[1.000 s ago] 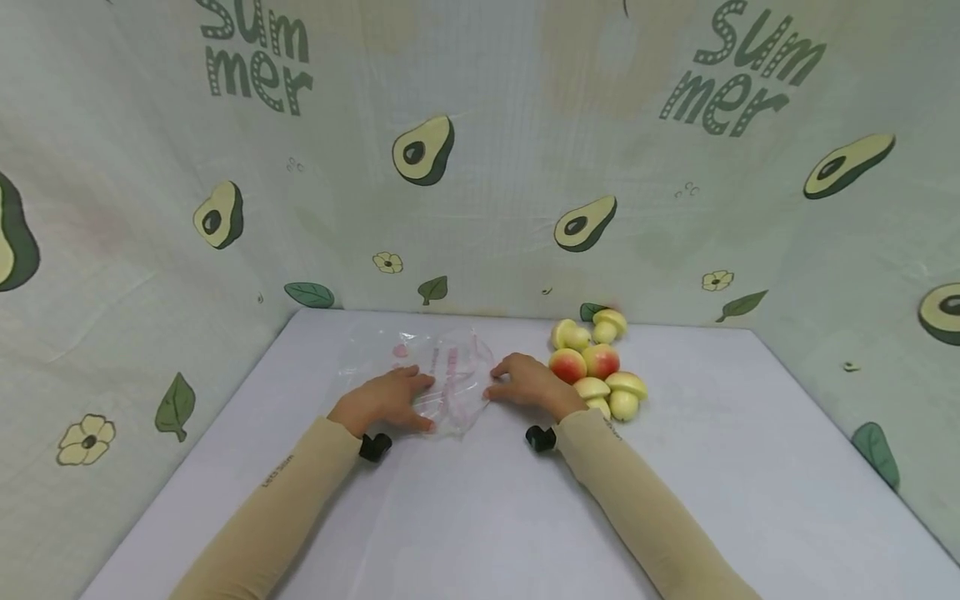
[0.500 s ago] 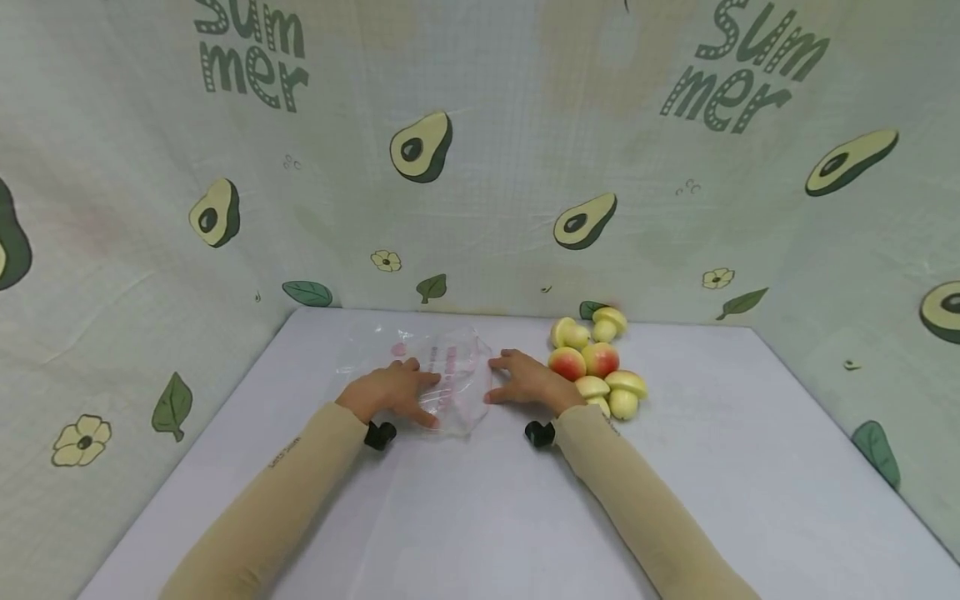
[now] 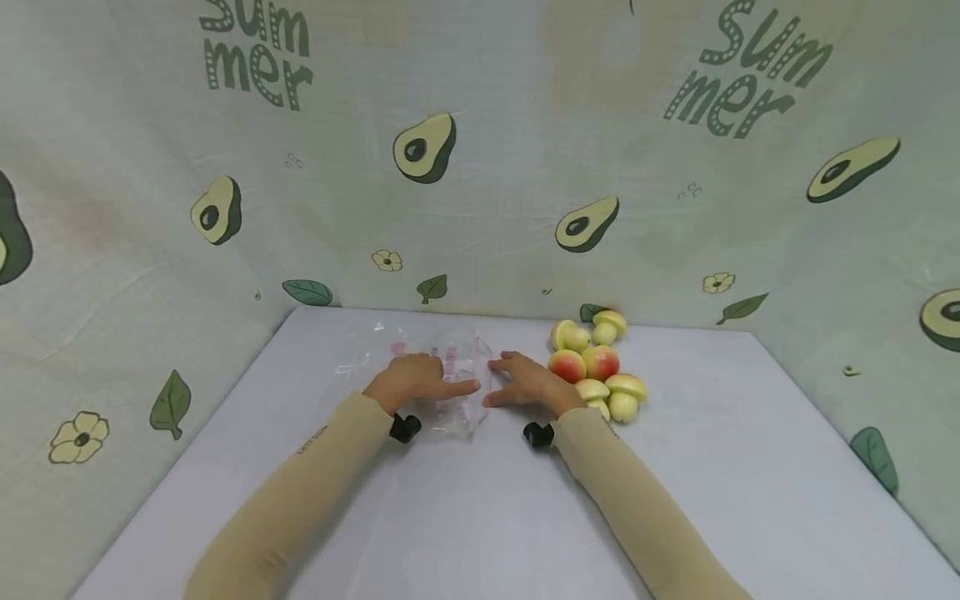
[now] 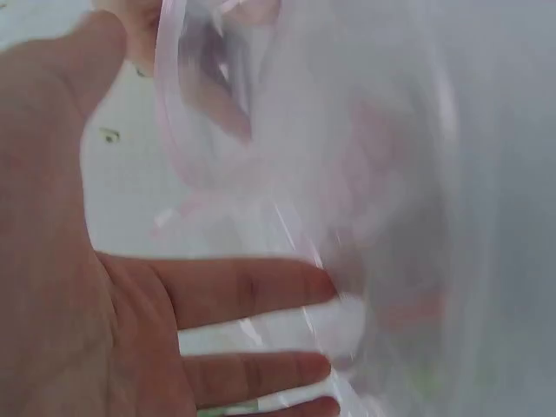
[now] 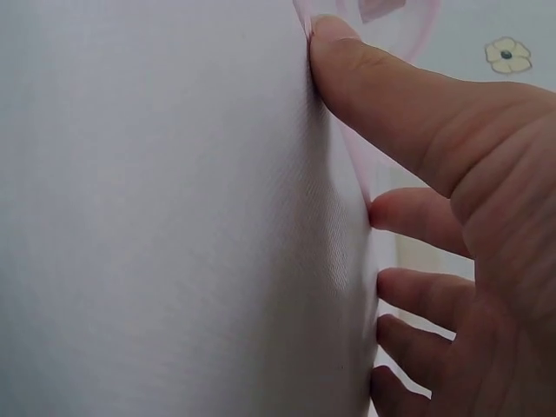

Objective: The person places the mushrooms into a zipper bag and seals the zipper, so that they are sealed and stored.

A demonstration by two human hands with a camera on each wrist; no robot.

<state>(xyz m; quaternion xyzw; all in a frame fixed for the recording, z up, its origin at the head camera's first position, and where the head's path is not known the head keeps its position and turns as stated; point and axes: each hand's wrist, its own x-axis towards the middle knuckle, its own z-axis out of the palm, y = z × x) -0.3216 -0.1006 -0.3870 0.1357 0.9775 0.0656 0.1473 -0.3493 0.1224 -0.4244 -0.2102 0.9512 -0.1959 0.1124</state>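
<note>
A clear plastic bag with pink print lies on the white table, left of centre in the head view. Over it reaches my left hand, its thumb pointing right across the plastic. In the left wrist view the fingers are straight and spread against the see-through film, with a pink-edged opening above. My right hand rests at the bag's right edge, thumb and fingers apart. The right wrist view shows its thumb touching the pink rim and its fingertips down on the table surface.
Right of the right hand sit two red-yellow peaches, with yellow mushrooms behind them and more mushrooms in front. A printed cloth stands around the table's back and sides.
My left hand has moved right over the bag, and its thumb has swung toward the bag's right edge. The right hand stays almost where it was.
</note>
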